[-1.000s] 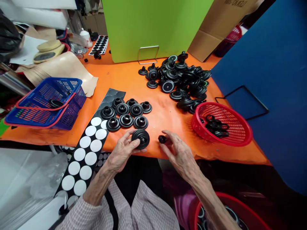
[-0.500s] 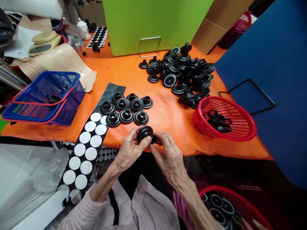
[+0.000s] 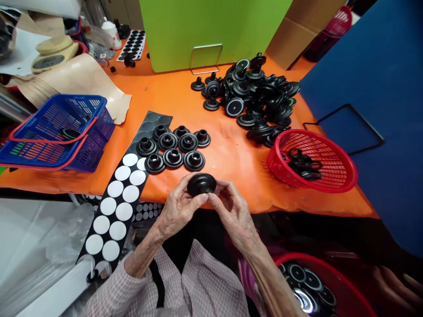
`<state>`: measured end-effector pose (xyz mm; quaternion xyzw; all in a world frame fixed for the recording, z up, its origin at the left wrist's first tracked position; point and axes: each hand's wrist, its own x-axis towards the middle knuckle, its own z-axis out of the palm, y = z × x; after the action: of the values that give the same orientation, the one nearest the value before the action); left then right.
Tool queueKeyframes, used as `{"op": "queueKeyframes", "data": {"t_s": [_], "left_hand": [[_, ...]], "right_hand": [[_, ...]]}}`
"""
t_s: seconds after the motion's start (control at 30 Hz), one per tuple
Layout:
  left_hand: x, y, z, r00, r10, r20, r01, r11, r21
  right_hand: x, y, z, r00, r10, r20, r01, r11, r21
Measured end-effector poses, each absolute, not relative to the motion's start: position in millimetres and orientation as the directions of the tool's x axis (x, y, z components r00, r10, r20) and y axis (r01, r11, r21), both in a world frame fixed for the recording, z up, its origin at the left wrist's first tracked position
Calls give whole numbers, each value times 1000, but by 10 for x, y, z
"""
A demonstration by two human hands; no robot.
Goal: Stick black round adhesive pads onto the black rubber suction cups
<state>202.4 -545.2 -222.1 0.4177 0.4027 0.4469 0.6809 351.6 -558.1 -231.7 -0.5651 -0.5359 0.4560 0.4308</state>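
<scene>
Both my hands hold one black round disc-shaped part [image 3: 202, 182] over the table's front edge, its wide side facing away and its narrow stem toward me. My left hand [image 3: 180, 204] grips its left side between thumb and fingers. My right hand [image 3: 231, 209] pinches it from the right, thumb at the stem. Just beyond lie several similar black parts [image 3: 173, 156] in rows, stems up. They partly cover a black sheet of round white stickers [image 3: 115, 189] that hangs over the edge. A heap of black parts [image 3: 257, 97] lies farther back.
On the right stands a red basket [image 3: 343, 169] with small black pieces. A blue basket [image 3: 95, 149] is at left. Green [image 3: 214, 26] and blue boards [image 3: 357, 83] border the orange table [image 3: 228, 149]. Below right are a red tub [image 3: 350, 290] and another person's hand [image 3: 396, 286].
The black part has turned in my hands, its wide side tipping up and its stem toward me. My right hand has closed in on it. The other person's hand has moved right, off the tub.
</scene>
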Motion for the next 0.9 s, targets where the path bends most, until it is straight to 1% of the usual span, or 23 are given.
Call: {"op": "queueKeyframes", "data": {"t_s": [0.1, 0.2, 0.27, 0.37, 0.43, 0.5, 0.57, 0.63, 0.7, 0.77, 0.83, 0.9], "left_hand": [[1993, -5413, -2232, 298, 938, -176, -261, 257, 931], [1935, -5305, -2187, 314, 928, -200, -274, 291, 917], [1900, -5229, -2140, 329, 916, -231, -247, 320, 915], [1890, -5176, -2096, 351, 902, -251, -231, 344, 910], [1913, -5187, -2106, 332, 912, -241, -279, 339, 899], [1941, -5216, -2145, 309, 926, -217, -305, 313, 899], [1957, -5244, -2196, 310, 931, -191, -272, 280, 921], [1957, -5264, -2238, 322, 933, -162, -204, 235, 950], [1959, -5280, -2257, 316, 941, -124, -134, 174, 975], [1980, -5299, -2254, 292, 951, -103, -100, 137, 985], [2023, -5312, -2245, 274, 953, -132, -100, 165, 981], [2079, -5298, -2253, 273, 942, -194, -112, 231, 966]], "right_hand": [[3516, -5576, -2340, 2, 998, -55, 188, -54, -981], [3571, -5539, -2308, -98, 988, -121, 98, -112, -989], [3601, -5508, -2274, -118, 984, -134, 71, -126, -990], [3584, -5479, -2257, -112, 990, -88, 79, -79, -994], [3536, -5481, -2278, -91, 994, -53, 59, -48, -997], [3486, -5496, -2311, -31, 999, -25, 25, -24, -999], [3452, -5510, -2335, -2, 1000, -18, -11, -18, -1000], [3436, -5518, -2346, 4, 999, -33, -37, -33, -999], [3429, -5521, -2352, 19, 999, -51, -35, -51, -998], [3428, -5532, -2362, 45, 997, -62, -16, -62, -998], [3440, -5548, -2367, 67, 995, -69, 14, -70, -997], [3488, -5543, -2345, 35, 996, -79, 90, -82, -993]]}}
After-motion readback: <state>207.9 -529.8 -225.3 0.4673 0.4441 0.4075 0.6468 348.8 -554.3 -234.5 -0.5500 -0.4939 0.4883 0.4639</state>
